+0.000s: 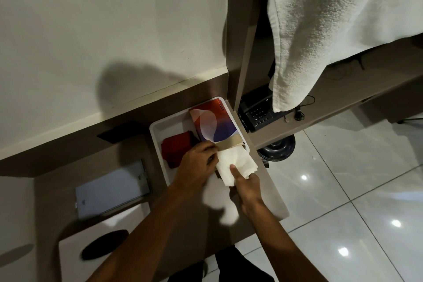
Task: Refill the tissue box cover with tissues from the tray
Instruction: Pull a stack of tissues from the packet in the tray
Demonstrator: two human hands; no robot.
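Brown countertop [270, 192] beneath a pale wall carries a white tray [158, 129]. At its 3 o'clock side lies a tissue pack [212, 121], patterned red, purple and white, open at 6 o'clock. White tissues [235, 165] are gripped there by the left hand [196, 167] and right hand [248, 188], fingers closed on them.

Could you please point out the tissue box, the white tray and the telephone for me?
tissue box [211, 121]: head view, on its printed top face.
white tray [158, 125]: head view, on its left rim.
telephone [259, 113]: head view, on its keypad.
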